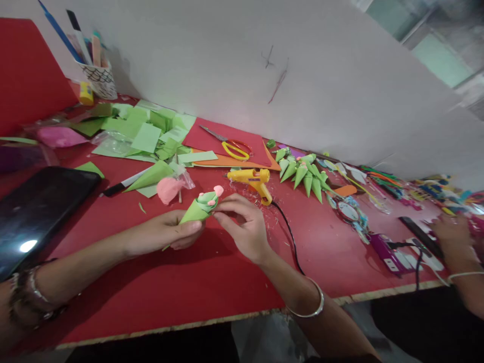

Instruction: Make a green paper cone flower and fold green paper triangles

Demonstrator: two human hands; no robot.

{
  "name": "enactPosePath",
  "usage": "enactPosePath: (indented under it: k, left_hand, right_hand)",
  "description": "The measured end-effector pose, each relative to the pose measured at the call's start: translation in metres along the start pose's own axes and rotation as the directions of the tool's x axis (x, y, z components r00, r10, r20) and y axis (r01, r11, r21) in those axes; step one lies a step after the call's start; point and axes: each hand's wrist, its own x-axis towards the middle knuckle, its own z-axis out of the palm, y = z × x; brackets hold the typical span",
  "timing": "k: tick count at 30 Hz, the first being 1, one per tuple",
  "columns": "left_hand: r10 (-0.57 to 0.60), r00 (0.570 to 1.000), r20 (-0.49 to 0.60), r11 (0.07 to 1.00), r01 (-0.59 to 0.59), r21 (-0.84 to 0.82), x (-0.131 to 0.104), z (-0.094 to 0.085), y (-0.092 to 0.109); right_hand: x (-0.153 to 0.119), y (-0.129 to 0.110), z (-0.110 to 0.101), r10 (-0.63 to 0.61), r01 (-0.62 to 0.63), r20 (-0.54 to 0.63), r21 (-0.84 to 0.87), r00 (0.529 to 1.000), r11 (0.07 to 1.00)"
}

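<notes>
green paper cone (pixel 196 209) with pink-tipped top, held above red table (pixel 196 282); left hand (pixel 172 234) pinching its body; right hand (pixel 242 224) fingertips pinching its rim; yellow glue gun (pixel 253 179) just behind

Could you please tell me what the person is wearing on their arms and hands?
Both forearms are bare, with no sleeves showing. The left wrist carries a stack of silver-toned bangles, and the right wrist carries a single thin silver bangle. Neither the left hand nor the right hand wears gloves.

Soft, even daylight — faint shadows on the red tabletop (pixel 212 282); glare on the glossy black tablet (pixel 38 212) at left; edges blurred, bowed.
</notes>
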Motion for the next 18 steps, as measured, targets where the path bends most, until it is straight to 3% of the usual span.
enactPosePath:
  k: [6,18]
  left_hand:
    - [0.018,1.000,0.005,1.000,-0.018,-0.012,-0.0003,0.0001,-0.0005]
    - [0.011,1.000,-0.004,1.000,-0.011,-0.029,-0.0001,0.0003,0.0000]
  right_hand:
    - [-0.0017,0.0004,0.0009,0.017,-0.013,-0.063,0.060,0.998,0.998]
    - [-0.0019,0.0015,0.0001,-0.004,0.006,-0.036,0.048,0.999,0.999]
